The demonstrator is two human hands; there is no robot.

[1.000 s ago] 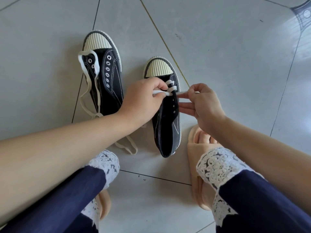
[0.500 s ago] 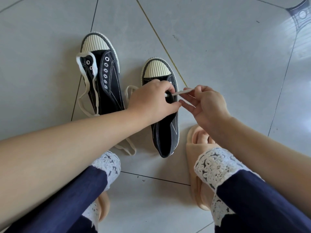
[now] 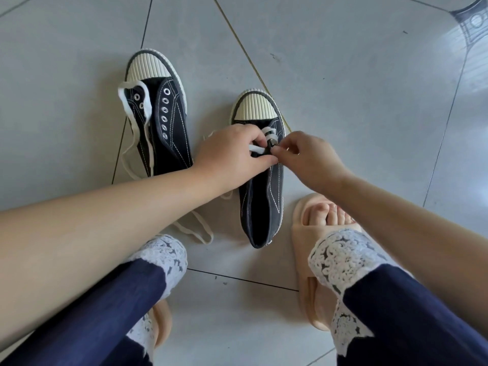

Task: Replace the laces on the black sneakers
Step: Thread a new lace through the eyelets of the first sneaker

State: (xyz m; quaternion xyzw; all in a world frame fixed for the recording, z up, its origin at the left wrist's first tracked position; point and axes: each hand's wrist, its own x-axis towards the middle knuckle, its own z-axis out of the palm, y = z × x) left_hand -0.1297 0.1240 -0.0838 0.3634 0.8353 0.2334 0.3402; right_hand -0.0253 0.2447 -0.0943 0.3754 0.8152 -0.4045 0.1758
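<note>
The black canvas sneaker (image 3: 261,202) being laced lies flat on the grey floor tile (image 3: 356,101). Its ribbed cream toe cap points away from the person, and it sits just ahead of the beige slide sandal (image 3: 299,231) on the right foot. A white flat lace (image 3: 269,132) crosses the eyelets nearest the toe cap. The lower eyelets look unthreaded, so I judge this shoe to be at an early stage.

The left hand (image 3: 232,154) has its fingers curled round the lace strand over the tongue, steadying it. The right hand (image 3: 309,157) pinches with thumb and forefinger at the eyelet row on its side, most likely on the lace tip (the tip itself is hidden behind the fingertips).

To do this pass well:
- Flatten out any twist in the lace before it enters the eyelet.
- Feed the tip in squarely.
- Draw it through while the left hand keeps the last crossing snug.
- Compare the two ends for length before going on.

The second black sneaker (image 3: 171,128) lies to the left, apart from the first. One eyelet row is bare, and a loose cream lace (image 3: 131,85) is draped round its other edge and trails onto the tile. A further loop of lace (image 3: 202,224) lies on the floor beyond the left forearm, and I cannot tell which shoe it belongs to.
</note>
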